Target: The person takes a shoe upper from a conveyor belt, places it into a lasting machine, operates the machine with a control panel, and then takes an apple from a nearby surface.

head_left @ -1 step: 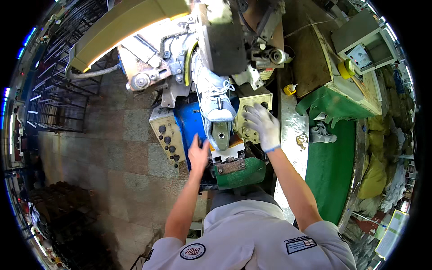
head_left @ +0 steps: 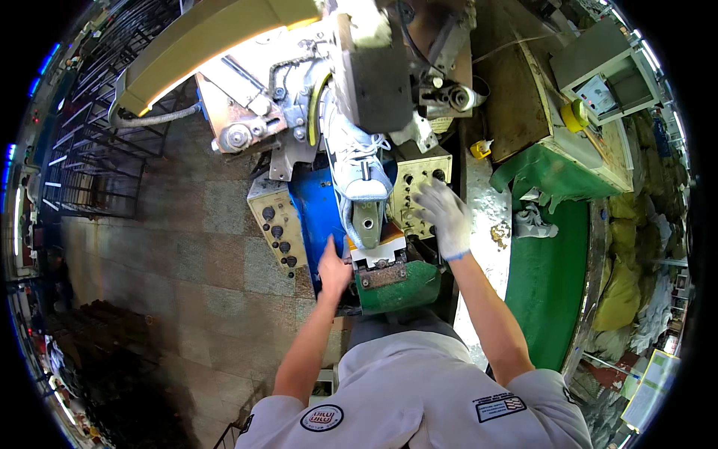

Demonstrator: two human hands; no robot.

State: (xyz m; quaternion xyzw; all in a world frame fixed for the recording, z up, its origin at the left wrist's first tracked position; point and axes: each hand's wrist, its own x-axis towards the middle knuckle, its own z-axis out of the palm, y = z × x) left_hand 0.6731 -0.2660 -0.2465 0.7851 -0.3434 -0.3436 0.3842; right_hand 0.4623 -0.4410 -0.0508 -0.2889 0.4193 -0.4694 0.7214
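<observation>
A light blue-and-white sneaker (head_left: 360,161) with white laces is clamped sole-up on its holder in the shoe machine, toe end nearest the top hidden under the dark press block (head_left: 374,82). Beside the green metal guard (head_left: 400,288), my bare left hand (head_left: 334,271) has fingers apart, a little left of the shoe's near end and over the blue plate (head_left: 318,206). Nothing shows in it. My right hand (head_left: 447,221), in a white glove, hovers open at the cream panel with black knobs (head_left: 422,198), apart from the shoe.
Another knobbed panel (head_left: 275,224) stands left of the blue plate. At right, a grey sneaker (head_left: 534,222) lies on a green belt (head_left: 550,292) past a pale metal ledge (head_left: 486,277). A yellow tape roll (head_left: 574,116) rests by a grey cabinet. Dark racks (head_left: 105,150) stand far left.
My left hand has shifted slightly down toward me, away from the shoe. My right hand has moved a little to the right and down. The shoe has stayed in place.
</observation>
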